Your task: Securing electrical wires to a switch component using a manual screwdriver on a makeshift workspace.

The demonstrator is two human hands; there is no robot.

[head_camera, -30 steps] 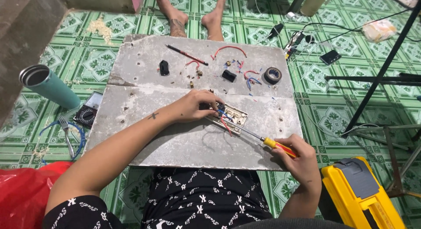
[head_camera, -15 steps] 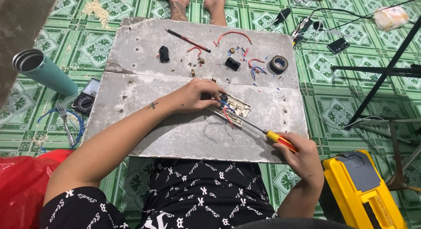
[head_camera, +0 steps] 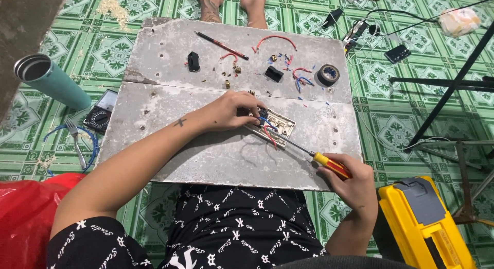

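Our right hand (head_camera: pixel 351 182) has slid slightly right, its fist around the yellow-and-red-handled screwdriver (head_camera: pixel 309 153) — shaft pointing up-left into the cream rectangular plastic switch plate (head_camera: pixel 274 126) on the grey board (head_camera: pixel 216 155). Our left hand (head_camera: pixel 231 110) pinches the plate's upper edge. A yellow case (head_camera: pixel 422 222) lies right.

Black shorts (head_camera: pixel 242 222) and black short sleeve (head_camera: pixel 87 243), both with a white printed pattern. Bare forearms; small dark cross-shaped tattoo (head_camera: pixel 179 122) on left forearm. No rings or watch visible on hands.
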